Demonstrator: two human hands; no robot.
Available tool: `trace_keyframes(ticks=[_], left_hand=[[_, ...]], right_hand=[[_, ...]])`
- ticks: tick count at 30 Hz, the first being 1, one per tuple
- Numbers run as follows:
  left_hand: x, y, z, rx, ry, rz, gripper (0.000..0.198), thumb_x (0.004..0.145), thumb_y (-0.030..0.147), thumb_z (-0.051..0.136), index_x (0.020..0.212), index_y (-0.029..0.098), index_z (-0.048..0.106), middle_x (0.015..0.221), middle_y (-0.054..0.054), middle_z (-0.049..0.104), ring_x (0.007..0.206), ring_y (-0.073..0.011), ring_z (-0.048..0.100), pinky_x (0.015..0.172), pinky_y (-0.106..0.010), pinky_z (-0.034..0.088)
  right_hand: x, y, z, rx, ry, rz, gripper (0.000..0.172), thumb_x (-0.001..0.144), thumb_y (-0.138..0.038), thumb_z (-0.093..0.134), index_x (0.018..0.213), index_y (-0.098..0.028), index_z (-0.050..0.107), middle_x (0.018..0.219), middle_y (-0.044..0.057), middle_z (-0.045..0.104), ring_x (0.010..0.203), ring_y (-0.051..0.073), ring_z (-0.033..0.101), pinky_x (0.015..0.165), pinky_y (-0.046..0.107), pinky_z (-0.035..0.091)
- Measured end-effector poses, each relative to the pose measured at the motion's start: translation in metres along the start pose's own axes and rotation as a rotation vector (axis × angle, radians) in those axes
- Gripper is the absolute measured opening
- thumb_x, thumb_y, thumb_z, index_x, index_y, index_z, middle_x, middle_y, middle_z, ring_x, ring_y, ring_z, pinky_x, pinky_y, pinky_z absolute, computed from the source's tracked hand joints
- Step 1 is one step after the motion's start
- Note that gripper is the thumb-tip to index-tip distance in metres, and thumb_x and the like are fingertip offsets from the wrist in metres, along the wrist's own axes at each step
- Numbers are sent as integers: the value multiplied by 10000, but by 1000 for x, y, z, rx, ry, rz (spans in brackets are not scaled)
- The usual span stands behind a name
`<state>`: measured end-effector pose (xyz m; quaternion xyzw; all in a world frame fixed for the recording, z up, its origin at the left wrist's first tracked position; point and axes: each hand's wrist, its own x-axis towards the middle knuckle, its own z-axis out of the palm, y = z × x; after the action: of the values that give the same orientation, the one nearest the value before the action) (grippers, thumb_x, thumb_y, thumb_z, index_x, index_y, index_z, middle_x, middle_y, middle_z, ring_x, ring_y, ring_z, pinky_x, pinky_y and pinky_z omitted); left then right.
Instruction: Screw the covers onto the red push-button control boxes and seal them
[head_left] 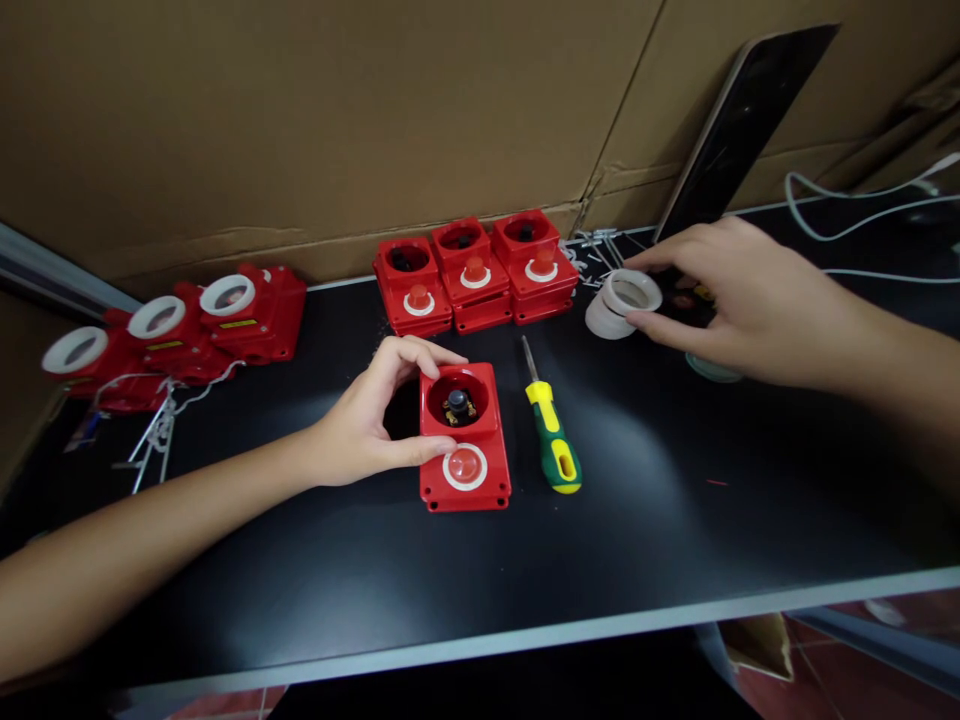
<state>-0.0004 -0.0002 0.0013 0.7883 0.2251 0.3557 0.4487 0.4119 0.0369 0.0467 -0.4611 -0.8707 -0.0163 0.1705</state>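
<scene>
My left hand (pixel 382 415) grips the left side of a red alarm call point box (pixel 487 488), which sits on the black table. A black button with brass contacts shows inside its round opening, above a red lamp (pixel 464 464) with a white collar. At the right, my right hand (pixel 720 285) has thumb and fingers around the top white plastic ring (pixel 645 305) of a short pile. Whether the ring is off the pile I cannot tell. Between the hands lies a green and yellow screwdriver (pixel 553 430), its tip pointing to the back.
Several red boxes (pixel 474 300) stand at the back middle. Others with white rings (pixel 259 325) stand at the left, beside white cords and metal rods (pixel 159 430). Loose pins (pixel 600 250), a leaning dark panel (pixel 742 130) and a white cable (pixel 840 235) are at the back right.
</scene>
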Motion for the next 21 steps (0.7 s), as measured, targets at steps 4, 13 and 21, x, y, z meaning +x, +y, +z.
trace_keyframes(ticks=[4, 13, 21], left_hand=[[0, 0, 0, 4, -4, 5, 561, 906, 256, 974, 1255, 268, 535, 1490, -145, 684, 1403, -288, 704, 1172, -445, 576], [0, 1, 0, 9, 3, -12, 559, 898, 261, 984, 1238, 265, 541, 1482, -144, 689, 1401, -297, 707, 1175, -449, 573], [-1, 2, 1, 11, 16, -3, 641, 913, 292, 977, 1369, 288, 526, 1508, -133, 696, 1403, -287, 714, 1197, -463, 571]], right_hand=[[-1, -3, 3, 19, -14, 16, 514, 1068, -579, 578, 1318, -157, 734, 1206, 216, 786, 1111, 388, 708, 1047, 542, 522], [-2, 3, 8, -18, 15, -20, 577, 1058, -570, 560, 1341, -104, 747, 1173, 208, 781, 1072, 379, 706, 1013, 551, 548], [-7, -10, -3, -142, 238, -132, 493, 1109, -498, 609, 1363, -90, 718, 1269, 266, 771, 1197, 408, 696, 1048, 565, 559]])
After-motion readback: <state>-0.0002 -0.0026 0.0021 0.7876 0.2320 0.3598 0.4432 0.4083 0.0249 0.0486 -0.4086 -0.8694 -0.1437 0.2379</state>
